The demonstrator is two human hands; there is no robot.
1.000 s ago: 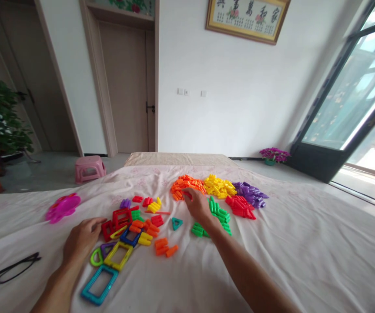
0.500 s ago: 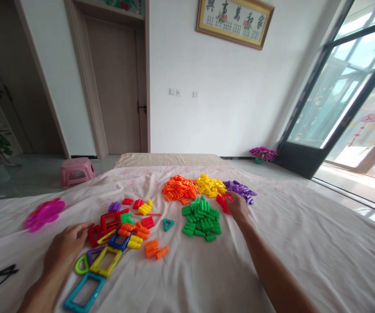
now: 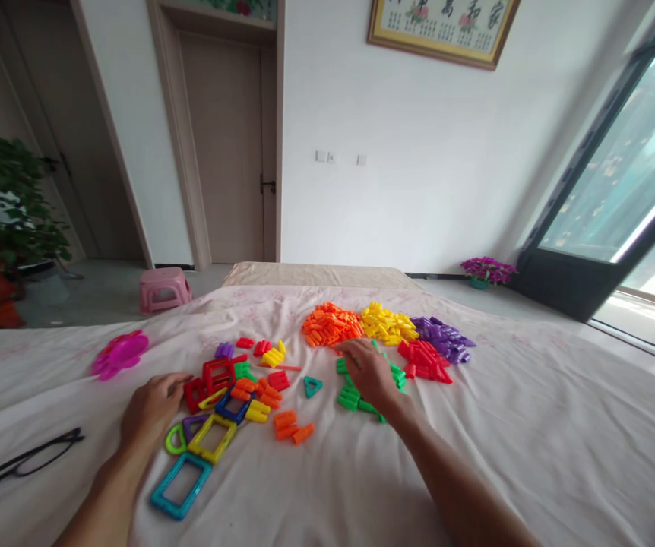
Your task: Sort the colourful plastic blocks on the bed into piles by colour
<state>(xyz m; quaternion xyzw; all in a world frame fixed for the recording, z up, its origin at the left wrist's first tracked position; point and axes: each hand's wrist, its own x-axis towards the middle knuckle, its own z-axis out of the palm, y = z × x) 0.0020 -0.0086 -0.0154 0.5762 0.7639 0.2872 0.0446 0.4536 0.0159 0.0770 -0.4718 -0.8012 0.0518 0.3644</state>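
Note:
My left hand (image 3: 153, 406) rests on the cloth with loosely bent fingers apart, its fingertips beside a red magnetic tile frame (image 3: 194, 395). Close by lie a yellow square frame (image 3: 213, 439), a blue frame (image 3: 232, 407) and a teal rectangular frame (image 3: 181, 486). Over the pile of green plastic pieces (image 3: 351, 398) is my right hand (image 3: 370, 372), fingers stretched out to the left and nothing visible in them; it hides part of that pile. Just right of it lies a heap of red pieces (image 3: 425, 362).
Behind are piles of orange (image 3: 332, 325), yellow (image 3: 387, 324) and purple pieces (image 3: 444, 338). Loose orange pieces (image 3: 293, 428) and a teal triangle (image 3: 312, 387) lie mid-cloth. A magenta plastic dish (image 3: 122, 355) and black-framed glasses (image 3: 25, 460) are at left.
My right hand has moved left from the red pieces to above the green pile, uncovering the red heap. The left hand stays by the tiles. The view has turned slightly left.

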